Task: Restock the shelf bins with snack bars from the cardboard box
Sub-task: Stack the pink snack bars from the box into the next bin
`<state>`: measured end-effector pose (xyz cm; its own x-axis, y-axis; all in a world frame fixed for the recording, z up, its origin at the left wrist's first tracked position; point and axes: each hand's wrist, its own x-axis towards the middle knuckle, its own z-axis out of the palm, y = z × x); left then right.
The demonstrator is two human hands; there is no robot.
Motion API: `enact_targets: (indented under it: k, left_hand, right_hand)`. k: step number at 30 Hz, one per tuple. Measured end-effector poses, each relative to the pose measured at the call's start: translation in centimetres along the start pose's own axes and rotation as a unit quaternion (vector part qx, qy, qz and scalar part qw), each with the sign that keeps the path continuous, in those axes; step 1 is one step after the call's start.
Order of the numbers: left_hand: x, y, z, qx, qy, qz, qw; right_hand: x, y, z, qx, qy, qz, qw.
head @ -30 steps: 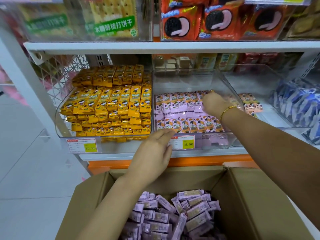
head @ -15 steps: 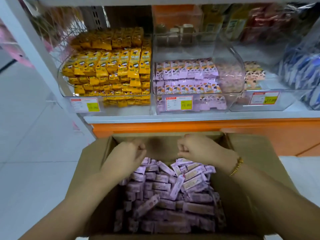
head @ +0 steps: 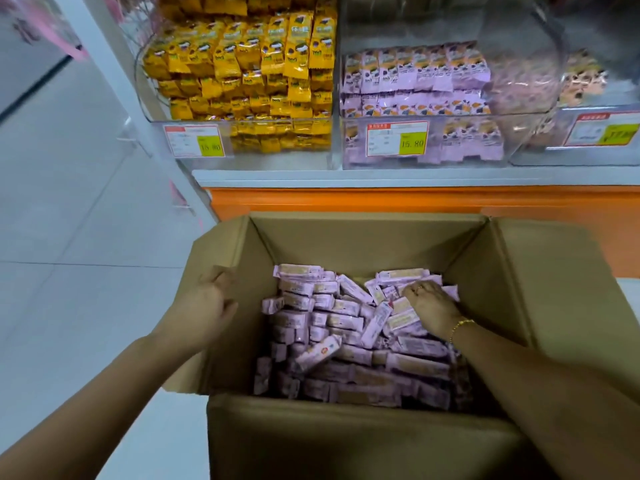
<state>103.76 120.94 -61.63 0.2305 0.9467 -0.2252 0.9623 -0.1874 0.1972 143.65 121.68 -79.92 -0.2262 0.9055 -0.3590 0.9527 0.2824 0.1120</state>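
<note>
left hand (head: 209,304) grips cardboard box (head: 363,237) left wall | right hand (head: 431,304) palm-down, fingers curled on snack bars (head: 332,317)

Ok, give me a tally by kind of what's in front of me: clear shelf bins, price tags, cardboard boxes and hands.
3 clear bins: yellow-pack bin, purple-pack bin, right-end bin
3 price tags
1 cardboard box
2 hands: left hand, right hand
Total: 9
</note>
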Motion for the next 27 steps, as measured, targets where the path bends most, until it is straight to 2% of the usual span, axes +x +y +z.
enact_targets:
  k: [2, 6, 9, 12, 13, 14, 16, 17, 18, 19, 24, 25, 27]
  left_hand:
    - [0.1, 0.0, -0.2, 0.007, -0.001, -0.005, 1.000]
    - [0.3, 0.2, -0.4, 0.028, -0.005, -0.015, 0.999]
    - [0.6, 1.1, -1.0, 0.038, -0.022, -0.030, 0.999]
    - [0.6, 2.3, -1.5, -0.028, -0.027, -0.025, 0.999]
    - [0.6, 2.8, -1.6, -0.067, -0.023, -0.018, 0.997]
    - [0.5, 3.4, -1.8, -0.122, -0.023, -0.010, 0.992]
    - [0.4, 5.1, -2.4, -0.268, -0.058, 0.003, 0.962]
    - [0.4, 6.1, -2.8, -0.332, -0.080, 0.012, 0.940]
    - [0.3, 7.0, -3.2, -0.380, -0.096, 0.020, 0.920]
    - [0.3, 7.8, -3.6, -0.417, -0.105, 0.027, 0.903]
    - [0.2, 10.9, -6.1, -0.569, -0.146, 0.062, 0.807]
    - [0.2, 11.3, -6.6, -0.592, -0.151, 0.063, 0.789]
    - [0.1, 12.0, -7.4, -0.618, -0.152, 0.070, 0.768]
  right_hand:
    - [0.1, -0.5, 0.1, -0.014, 0.004, 0.007, 1.000]
    - [0.5, -0.6, -2.4, -0.004, -0.079, 0.017, 0.997]
    - [0.3, 0.5, -5.1, 0.144, -0.157, 0.105, 0.971]
    - [-1.2, 1.9, -8.8, 0.353, -0.170, 0.142, 0.909]
    - [-2.0, 2.0, -10.2, 0.444, -0.184, 0.144, 0.865]
    - [-3.1, 1.7, -11.8, 0.548, -0.211, 0.134, 0.798]
    - [-5.1, 0.8, -14.7, 0.725, -0.262, 0.079, 0.632]
    - [-5.8, 0.1, -16.0, 0.782, -0.274, 0.048, 0.557]
    - [-6.2, -0.5, -16.8, 0.819, -0.281, 0.018, 0.500]
    - [-6.6, -1.3, -17.6, 0.840, -0.288, -0.010, 0.459]
    - [-7.6, -4.7, -18.9, 0.895, -0.298, -0.142, 0.302]
    - [-8.0, -4.9, -19.0, 0.899, -0.296, -0.161, 0.278]
    - [-8.4, -5.1, -19.0, 0.905, -0.286, -0.186, 0.253]
